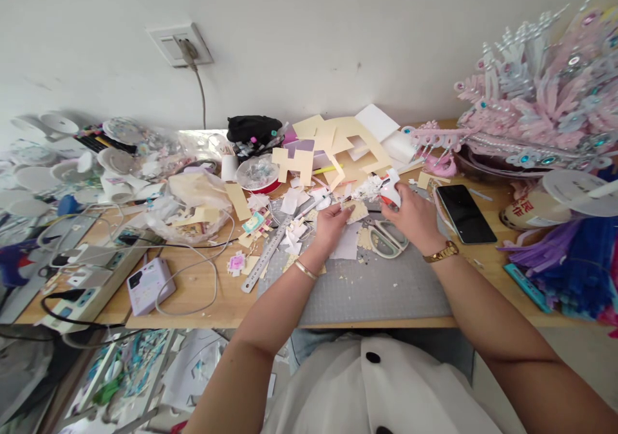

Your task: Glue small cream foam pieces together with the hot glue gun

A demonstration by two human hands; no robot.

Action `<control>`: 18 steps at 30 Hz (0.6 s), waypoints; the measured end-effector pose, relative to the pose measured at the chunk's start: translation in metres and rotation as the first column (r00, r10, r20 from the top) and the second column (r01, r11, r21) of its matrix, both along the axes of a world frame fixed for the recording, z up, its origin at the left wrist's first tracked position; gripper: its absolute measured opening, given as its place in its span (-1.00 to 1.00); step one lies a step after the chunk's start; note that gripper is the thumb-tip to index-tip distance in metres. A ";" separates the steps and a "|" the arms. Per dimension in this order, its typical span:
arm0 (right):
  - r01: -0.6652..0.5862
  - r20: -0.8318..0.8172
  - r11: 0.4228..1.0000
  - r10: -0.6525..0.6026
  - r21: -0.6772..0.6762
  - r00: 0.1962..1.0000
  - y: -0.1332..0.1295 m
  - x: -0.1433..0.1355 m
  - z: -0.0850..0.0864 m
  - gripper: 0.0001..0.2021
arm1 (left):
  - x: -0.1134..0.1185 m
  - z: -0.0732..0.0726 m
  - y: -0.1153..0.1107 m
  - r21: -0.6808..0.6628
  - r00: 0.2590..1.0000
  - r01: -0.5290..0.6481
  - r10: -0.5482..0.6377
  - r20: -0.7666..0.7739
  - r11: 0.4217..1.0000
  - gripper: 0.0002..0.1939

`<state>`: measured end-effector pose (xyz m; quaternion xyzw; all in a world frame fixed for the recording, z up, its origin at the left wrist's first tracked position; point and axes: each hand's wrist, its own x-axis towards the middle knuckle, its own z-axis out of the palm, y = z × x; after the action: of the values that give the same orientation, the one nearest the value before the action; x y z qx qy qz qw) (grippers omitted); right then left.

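Note:
My right hand [415,212] is wrapped round the handle of a white and orange glue gun [390,189], whose front end points left. My left hand [334,223] is closed in a pinch near the gun's nozzle; what it holds is too small to name. Both hands are over the back part of a grey cutting mat [376,292]. Grey-handled scissors [389,239] lie on the mat between my wrists. Cream paper scraps [358,212] lie around my fingertips. A metal ruler [265,257] slants to the left of my left hand.
Cut cream cards [347,131] are heaped at the back. A black phone [464,214], a drink cup [535,208] and pink feathery decorations [545,105] stand at the right. Leftward are a lilac device [150,286], a power strip [91,292], loose cables and a plastic bag [193,202].

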<state>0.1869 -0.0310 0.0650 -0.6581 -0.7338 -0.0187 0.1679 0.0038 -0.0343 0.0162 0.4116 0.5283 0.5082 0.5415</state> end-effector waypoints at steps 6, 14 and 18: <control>0.002 0.010 1.000 -0.002 -0.022 1.000 0.001 0.001 0.001 -0.59 | 0.000 0.002 -0.001 -0.001 1.000 -0.003 0.003 0.009 1.000 -0.52; -0.001 0.017 1.000 0.001 -0.023 1.000 0.000 0.001 0.002 -0.60 | -0.001 0.001 0.000 -0.007 0.999 -0.012 0.012 0.053 1.000 -0.54; -0.003 0.023 0.999 0.004 -0.033 1.000 0.000 0.001 0.002 -0.60 | 0.000 0.000 0.000 -0.003 0.999 -0.010 0.010 0.040 1.000 -0.56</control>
<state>0.1876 -0.0309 0.0669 -0.6592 -0.7370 -0.0142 0.1485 0.0035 -0.0343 0.0164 0.3979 0.5201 0.5182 0.5502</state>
